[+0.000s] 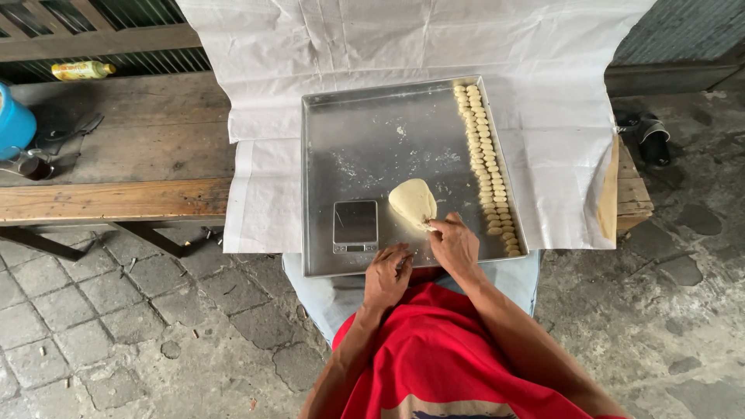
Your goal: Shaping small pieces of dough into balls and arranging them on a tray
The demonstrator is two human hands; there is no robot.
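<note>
Here, right hand (454,244) pinching dough lump (413,202)

blue container (14,124): cut off by the left picture edge
scale (355,226) display: too small to tell
bench (116,155) right end: hidden under white paper (403,46)

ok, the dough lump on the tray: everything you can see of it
The dough lump is pale cream, smooth and soft-looking, a rounded mound narrowing toward its near edge. It lies flat on the metal tray, right of the small scale and left of the rows of small dough pieces. The right hand pinches its near edge; the left hand is apart from it.
</note>
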